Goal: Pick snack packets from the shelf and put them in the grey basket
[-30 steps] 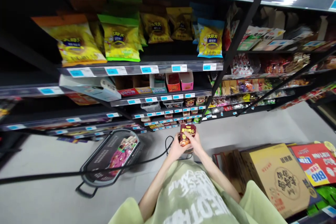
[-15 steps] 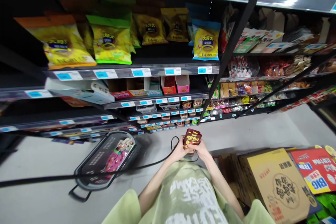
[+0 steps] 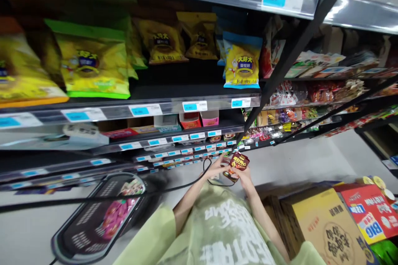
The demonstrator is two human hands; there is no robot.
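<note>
Low in front of my torso, my right hand (image 3: 244,175) grips a dark red food package (image 3: 239,160) with yellow lettering, its thumb across the front. My left hand (image 3: 217,169) is at the package's left side, thumb against it and fingers farther out. A small pale, reddish shape shows between those fingers; what it is I cannot make out. On the floor to the left stands a black shopping basket (image 3: 83,232) holding pink packets (image 3: 116,217) and a smaller light-coloured pack.
Shelves with price tags (image 3: 146,110) fill the far side, with yellow snack bags (image 3: 244,60) on an upper level. Stacked cartons (image 3: 329,219) and a red box (image 3: 370,211) stand at my right. A black cable (image 3: 174,188) crosses the view; grey floor (image 3: 298,157) lies between.
My view has moved closer to the shelves, and the basket appears lower and farther left. The package has shifted right and tilted, with my left hand spread farther from it.
</note>
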